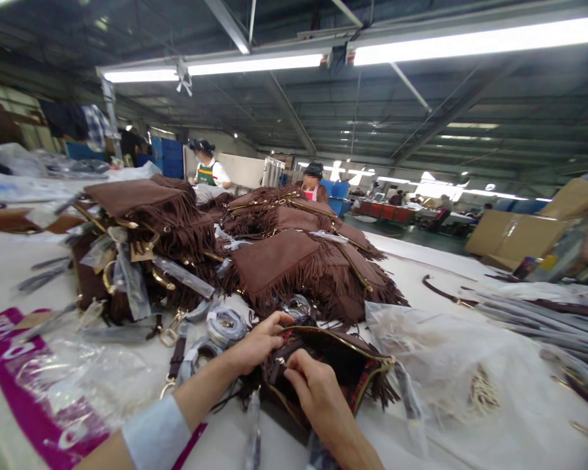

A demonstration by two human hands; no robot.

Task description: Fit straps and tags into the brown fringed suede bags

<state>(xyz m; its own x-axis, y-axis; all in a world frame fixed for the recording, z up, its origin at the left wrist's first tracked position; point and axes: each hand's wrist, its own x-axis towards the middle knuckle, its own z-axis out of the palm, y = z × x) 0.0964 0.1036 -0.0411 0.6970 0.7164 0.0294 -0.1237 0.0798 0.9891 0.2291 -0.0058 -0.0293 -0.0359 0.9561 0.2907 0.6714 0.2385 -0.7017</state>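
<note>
A dark brown fringed handbag (294, 408) lies on the table in front of me, its gold-toothed zip (345, 339) open and a patterned lining showing inside. At the bag's left end my left hand (264, 341) is closed on the rim, thumb and fingers on the edge. Over the opening, my right hand (313, 378) is closed in a pinch near the inside of that edge. A small shiny metal piece (280, 361) shows just left of its fingertips. What the right fingers pinch is hidden.
Piles of brown fringed bags (274, 258) stand behind, with more at left (142, 202). A wrapped strap coil (225, 326), a purple printed bag (29, 391), clear plastic (460, 365) and grey-wrapped straps (543, 326) lie around. Two people (208, 171) work beyond; cardboard boxes (517, 235) stand right.
</note>
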